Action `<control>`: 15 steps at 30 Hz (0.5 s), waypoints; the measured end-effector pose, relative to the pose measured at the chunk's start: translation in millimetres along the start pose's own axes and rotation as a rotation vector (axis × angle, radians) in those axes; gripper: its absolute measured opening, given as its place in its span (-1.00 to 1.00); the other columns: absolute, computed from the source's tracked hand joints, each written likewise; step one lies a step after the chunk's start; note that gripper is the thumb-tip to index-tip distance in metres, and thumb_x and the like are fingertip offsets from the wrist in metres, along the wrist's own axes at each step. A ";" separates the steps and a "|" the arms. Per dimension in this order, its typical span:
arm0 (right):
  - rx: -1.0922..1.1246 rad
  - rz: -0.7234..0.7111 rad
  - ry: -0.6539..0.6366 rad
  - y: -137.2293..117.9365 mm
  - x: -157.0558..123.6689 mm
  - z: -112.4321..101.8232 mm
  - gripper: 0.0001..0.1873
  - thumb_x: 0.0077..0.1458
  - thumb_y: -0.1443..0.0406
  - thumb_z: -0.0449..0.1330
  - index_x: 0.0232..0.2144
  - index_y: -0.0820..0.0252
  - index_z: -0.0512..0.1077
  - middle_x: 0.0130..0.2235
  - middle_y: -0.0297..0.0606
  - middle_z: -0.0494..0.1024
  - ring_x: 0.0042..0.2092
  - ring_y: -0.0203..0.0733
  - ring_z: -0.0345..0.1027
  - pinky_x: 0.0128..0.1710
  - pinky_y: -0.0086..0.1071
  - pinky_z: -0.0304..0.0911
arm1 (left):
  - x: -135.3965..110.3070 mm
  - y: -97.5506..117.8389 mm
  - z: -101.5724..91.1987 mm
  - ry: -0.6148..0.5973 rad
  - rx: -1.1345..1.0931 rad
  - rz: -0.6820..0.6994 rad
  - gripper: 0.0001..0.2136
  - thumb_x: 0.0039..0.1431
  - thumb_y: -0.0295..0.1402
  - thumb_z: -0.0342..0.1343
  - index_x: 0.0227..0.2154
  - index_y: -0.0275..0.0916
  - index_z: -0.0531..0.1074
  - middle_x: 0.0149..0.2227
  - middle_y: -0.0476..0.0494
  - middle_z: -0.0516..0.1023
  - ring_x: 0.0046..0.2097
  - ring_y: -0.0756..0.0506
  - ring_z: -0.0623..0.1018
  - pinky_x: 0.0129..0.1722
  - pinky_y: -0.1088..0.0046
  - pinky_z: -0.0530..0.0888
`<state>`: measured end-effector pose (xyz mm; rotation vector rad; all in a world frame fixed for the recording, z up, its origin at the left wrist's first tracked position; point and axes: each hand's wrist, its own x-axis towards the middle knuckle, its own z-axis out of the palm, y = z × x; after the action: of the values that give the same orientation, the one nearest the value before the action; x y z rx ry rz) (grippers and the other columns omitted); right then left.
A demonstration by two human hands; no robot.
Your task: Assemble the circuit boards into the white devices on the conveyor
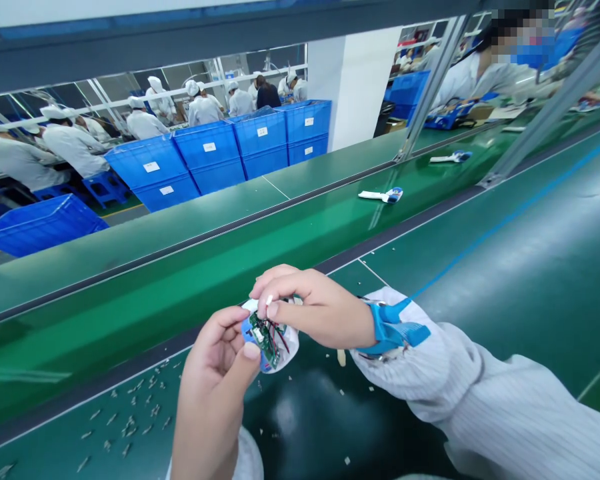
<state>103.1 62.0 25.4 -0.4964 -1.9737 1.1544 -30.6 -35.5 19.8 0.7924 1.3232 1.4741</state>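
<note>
Left hand (219, 363) is pinching gadget (264, 343) at nine o'clock; right hand (320, 308), grip unclear.
Seemingly light, stiff; wires (283, 340) are looking fragile; favouring rim (293, 353).

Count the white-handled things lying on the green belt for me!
2 clear ones: the near one left of the metal posts, the far one between them. Farther along, a white thing is too unclear to count, and a post may hide more.
</note>
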 end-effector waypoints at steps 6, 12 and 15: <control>0.074 -0.091 0.115 4.7 -4.4 4.5 -0.81 0.13 0.36 0.09 -0.51 0.19 0.41 -0.41 -0.33 0.51 -0.07 -0.25 0.37 0.19 -0.20 0.08 | -0.3 -1.4 5.9 0.053 -0.043 0.014 -0.71 -0.01 -0.26 0.29 -0.21 -0.15 0.45 -0.32 -0.04 0.55 -0.30 -0.02 0.55 -0.35 0.57 0.50; 0.017 -0.255 0.166 -4.4 -5.2 2.5 -0.80 0.14 0.37 0.07 -0.52 0.17 0.39 -0.42 -0.35 0.54 -0.24 -0.29 0.45 0.25 -0.16 0.00 | 4.1 -3.7 1.7 -0.087 -0.143 0.070 -0.75 0.01 -0.25 0.27 -0.23 -0.15 0.49 -0.32 -0.02 0.54 -0.41 0.06 0.50 -0.45 0.63 0.45; -0.067 -0.234 0.145 -9.0 -8.7 0.5 -0.79 0.15 0.38 0.06 -0.50 0.16 0.39 -0.46 -0.34 0.54 -0.17 -0.21 0.45 0.25 -0.09 -0.05 | 4.1 -2.2 1.9 -0.103 -0.177 0.022 -0.76 0.05 -0.24 0.24 -0.22 -0.16 0.48 -0.33 -0.02 0.53 -0.38 0.06 0.50 -0.40 0.63 0.46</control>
<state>108.6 51.4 29.3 -0.3614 -1.8921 0.8856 -29.7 -31.2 17.5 0.7586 1.0945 1.5237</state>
